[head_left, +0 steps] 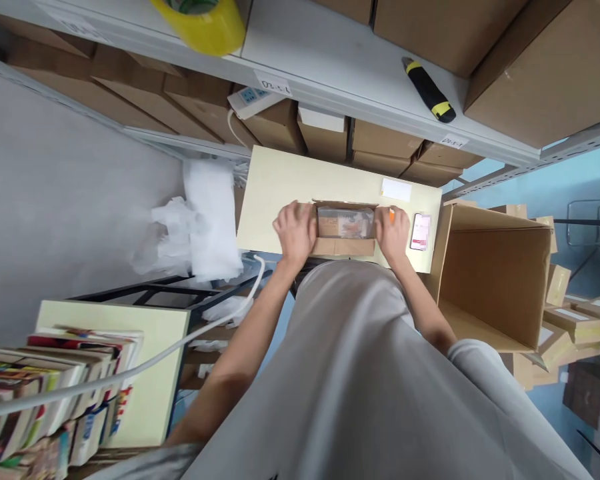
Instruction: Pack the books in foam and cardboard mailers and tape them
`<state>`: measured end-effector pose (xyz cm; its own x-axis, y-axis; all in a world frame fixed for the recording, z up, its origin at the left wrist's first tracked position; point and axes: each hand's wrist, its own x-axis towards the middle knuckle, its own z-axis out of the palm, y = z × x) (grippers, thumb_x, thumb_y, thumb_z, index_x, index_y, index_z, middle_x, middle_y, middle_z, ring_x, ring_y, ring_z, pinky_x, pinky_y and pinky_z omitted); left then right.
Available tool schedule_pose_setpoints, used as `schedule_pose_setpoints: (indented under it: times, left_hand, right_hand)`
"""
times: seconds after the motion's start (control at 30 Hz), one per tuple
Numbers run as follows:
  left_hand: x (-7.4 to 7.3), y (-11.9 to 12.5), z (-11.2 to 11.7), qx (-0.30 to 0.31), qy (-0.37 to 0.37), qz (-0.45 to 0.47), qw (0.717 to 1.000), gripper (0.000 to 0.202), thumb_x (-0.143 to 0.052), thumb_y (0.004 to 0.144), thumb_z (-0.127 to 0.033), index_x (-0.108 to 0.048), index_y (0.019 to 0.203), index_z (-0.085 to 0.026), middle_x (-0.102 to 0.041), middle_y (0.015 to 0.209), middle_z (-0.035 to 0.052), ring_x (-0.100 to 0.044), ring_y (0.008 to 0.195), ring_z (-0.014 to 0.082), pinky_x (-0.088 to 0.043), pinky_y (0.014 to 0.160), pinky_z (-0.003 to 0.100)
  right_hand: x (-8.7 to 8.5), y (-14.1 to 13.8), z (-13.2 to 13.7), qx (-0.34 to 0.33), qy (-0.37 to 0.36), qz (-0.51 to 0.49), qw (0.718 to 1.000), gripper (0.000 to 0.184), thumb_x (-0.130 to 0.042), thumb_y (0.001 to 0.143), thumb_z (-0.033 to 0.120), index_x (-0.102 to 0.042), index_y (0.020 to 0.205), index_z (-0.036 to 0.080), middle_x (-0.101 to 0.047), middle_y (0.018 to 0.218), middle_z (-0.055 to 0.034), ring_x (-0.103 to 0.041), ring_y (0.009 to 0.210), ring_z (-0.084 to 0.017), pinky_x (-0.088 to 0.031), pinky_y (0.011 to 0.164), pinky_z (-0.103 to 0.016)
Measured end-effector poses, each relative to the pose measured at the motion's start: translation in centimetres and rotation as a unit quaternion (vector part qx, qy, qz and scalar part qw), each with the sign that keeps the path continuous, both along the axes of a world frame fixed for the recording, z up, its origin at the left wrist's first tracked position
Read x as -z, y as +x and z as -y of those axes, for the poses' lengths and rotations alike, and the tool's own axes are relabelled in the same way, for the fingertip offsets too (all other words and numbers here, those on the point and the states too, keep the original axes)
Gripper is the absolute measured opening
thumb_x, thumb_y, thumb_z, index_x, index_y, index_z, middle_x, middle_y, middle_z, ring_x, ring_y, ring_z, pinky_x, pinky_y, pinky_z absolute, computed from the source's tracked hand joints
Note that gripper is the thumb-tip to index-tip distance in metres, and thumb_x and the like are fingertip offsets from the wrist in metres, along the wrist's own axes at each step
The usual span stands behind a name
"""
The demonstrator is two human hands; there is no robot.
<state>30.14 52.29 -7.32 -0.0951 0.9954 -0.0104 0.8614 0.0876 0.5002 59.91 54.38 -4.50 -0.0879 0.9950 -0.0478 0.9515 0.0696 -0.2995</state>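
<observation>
A small open cardboard box sits on a pale yellow table, with a clear-wrapped item inside it. My left hand is pressed against the box's left end, fingers curled over its flap. My right hand grips the right end the same way, and something small and orange shows at its fingers. Both hands hold the box between them.
A phone and a white label lie on the table at right. A large open carton stands to the right. Shelves above hold boxes, yellow tape and a utility knife. Books and white packing plastic are at left.
</observation>
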Motion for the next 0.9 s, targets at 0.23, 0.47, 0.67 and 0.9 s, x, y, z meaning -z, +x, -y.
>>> schedule_pose_setpoints:
  times: [0.23, 0.47, 0.67, 0.9]
  left_hand:
    - [0.0, -1.5, 2.7, -0.143, -0.004, 0.068, 0.987, 0.053, -0.06, 0.111, -0.046, -0.06, 0.158, -0.021, -0.075, 0.146, 0.0208, -0.062, 0.146, 0.0428, -0.042, 0.127, 0.066]
    - [-0.9, 0.9, 3.8, 0.065, -0.049, 0.093, 0.992, 0.08, -0.073, 0.105, -0.051, -0.045, 0.174, -0.021, -0.068, 0.163, 0.02, -0.054, 0.161, 0.0406, -0.037, 0.136, 0.059]
    - [0.5, 0.3, 4.2, 0.183, -0.096, 0.074, 0.976, 0.099, -0.088, 0.091, -0.042, -0.043, 0.177, -0.019, -0.063, 0.17, 0.0236, -0.039, 0.173, 0.0464, -0.018, 0.144, 0.068]
    - [1.2, -0.5, 0.5, 0.054, -0.035, 0.13, 0.989, 0.104, -0.077, 0.101, -0.047, -0.022, 0.184, -0.015, -0.048, 0.179, 0.0294, -0.048, 0.168, 0.0434, -0.04, 0.138, 0.061]
  right_hand:
    - [1.9, 3.7, 2.0, 0.104, -0.019, -0.238, 0.965, 0.056, -0.047, 0.117, 0.056, -0.078, 0.139, 0.015, -0.081, 0.134, -0.0232, -0.074, 0.126, -0.037, -0.062, 0.11, -0.055]
    - [1.0, 1.0, 3.1, -0.112, -0.098, -0.143, 0.978, 0.068, -0.084, 0.101, 0.058, -0.073, 0.154, 0.016, -0.079, 0.15, -0.02, -0.067, 0.136, -0.04, -0.054, 0.12, -0.055]
    - [0.3, 1.8, 3.2, -0.228, -0.124, -0.041, 0.965, 0.066, -0.083, 0.102, 0.037, -0.066, 0.162, 0.015, -0.068, 0.166, -0.0198, -0.058, 0.144, -0.043, -0.046, 0.121, -0.055]
    - [1.8, 2.0, -0.2, -0.079, -0.058, -0.071, 0.993, 0.069, -0.063, 0.111, 0.05, -0.056, 0.169, 0.014, -0.067, 0.163, -0.0239, -0.057, 0.145, -0.044, -0.045, 0.122, -0.061]
